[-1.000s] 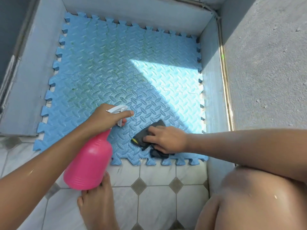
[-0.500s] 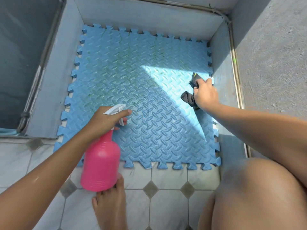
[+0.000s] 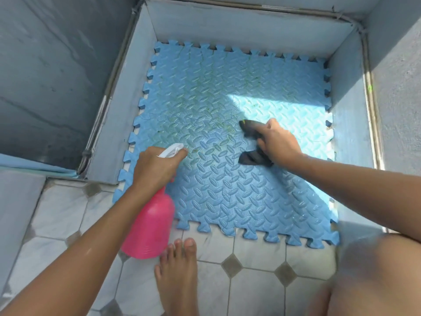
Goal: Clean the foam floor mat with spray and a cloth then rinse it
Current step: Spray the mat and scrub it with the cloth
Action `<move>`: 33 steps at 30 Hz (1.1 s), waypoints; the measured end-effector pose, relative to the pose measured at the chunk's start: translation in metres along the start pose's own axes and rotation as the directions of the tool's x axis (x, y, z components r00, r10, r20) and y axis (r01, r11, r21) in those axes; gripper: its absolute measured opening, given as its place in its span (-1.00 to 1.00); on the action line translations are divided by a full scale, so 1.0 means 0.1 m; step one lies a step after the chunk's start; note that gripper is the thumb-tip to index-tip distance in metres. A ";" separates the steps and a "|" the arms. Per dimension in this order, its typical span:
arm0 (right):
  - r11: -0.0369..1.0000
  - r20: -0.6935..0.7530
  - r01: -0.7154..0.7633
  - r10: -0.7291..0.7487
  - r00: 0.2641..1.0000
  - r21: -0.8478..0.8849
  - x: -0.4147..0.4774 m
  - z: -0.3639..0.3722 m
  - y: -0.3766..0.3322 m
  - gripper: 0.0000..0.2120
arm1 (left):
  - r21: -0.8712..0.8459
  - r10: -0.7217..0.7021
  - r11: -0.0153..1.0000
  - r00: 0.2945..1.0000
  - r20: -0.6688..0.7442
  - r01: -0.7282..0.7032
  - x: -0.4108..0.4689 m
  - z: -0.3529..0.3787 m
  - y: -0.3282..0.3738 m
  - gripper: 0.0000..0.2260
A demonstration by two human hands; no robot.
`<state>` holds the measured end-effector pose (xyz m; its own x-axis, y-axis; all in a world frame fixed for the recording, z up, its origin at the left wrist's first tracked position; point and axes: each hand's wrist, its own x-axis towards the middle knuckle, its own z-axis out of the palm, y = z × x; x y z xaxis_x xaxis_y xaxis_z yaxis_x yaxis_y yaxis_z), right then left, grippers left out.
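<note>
A blue foam floor mat (image 3: 218, 188) with interlocking edges lies in a shallow grey recess, with greenish grime on its far half. My left hand (image 3: 155, 167) grips the white trigger head of a pink spray bottle (image 3: 150, 226), held over the mat's near left corner with the nozzle facing the mat. My right hand (image 3: 276, 142) presses a dark cloth (image 3: 252, 128) onto the middle right of the mat; part of the cloth sticks out below the hand.
Grey walls (image 3: 239, 26) enclose the mat at the back and both sides. My bare foot (image 3: 177, 277) rests on the white tiled floor (image 3: 250, 281) just before the mat. My right knee (image 3: 382, 274) fills the lower right corner.
My right hand swept the cloth from the mat's near edge to its right edge, then back toward the middle. The spray bottle stayed over the near left corner. The view shifted.
</note>
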<state>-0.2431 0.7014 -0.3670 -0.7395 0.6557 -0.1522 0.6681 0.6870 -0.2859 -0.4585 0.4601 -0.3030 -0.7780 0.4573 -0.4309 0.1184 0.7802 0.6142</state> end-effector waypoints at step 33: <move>0.932 -0.096 -0.355 0.348 0.933 -0.072 0.43 -0.08 0.14 -0.65 | 0.219 0.090 0.973 0.991 -0.096 -0.068 -0.11 -0.58 -0.73 -0.55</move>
<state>-0.2654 0.7414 -0.3702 -0.4492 0.8807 -0.1504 0.8913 0.4299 -0.1443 -0.4941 0.3734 -0.3046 -0.8199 0.4827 -0.3078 0.3028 0.8220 0.4823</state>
